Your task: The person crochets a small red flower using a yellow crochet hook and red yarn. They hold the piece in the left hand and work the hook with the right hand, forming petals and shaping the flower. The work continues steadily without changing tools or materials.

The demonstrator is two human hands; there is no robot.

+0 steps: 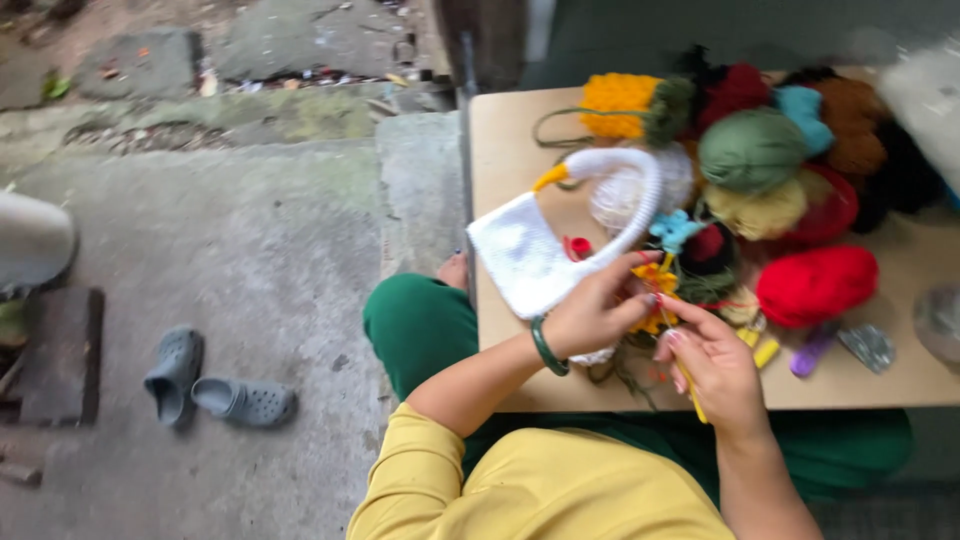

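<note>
Near the lower centre of the frame, the left hand (592,315), with a green bangle (547,348) at the wrist, is pinching its fingers closed around a small yellow-orange knitted piece (657,276). The right hand (715,368) is curling shut around a thin yellow crochet hook (695,404) just beside it. A soft white crocheted bag (530,255) with a looping white handle is lying on the smooth tan board table (510,130), touching the left hand's fingertips. In the upper right, fuzzy round yarn balls are crowding together: a green ball (750,148) and a red ball (817,284). Two grey rubber clogs (215,385) are resting on rough concrete at lower left.
</note>
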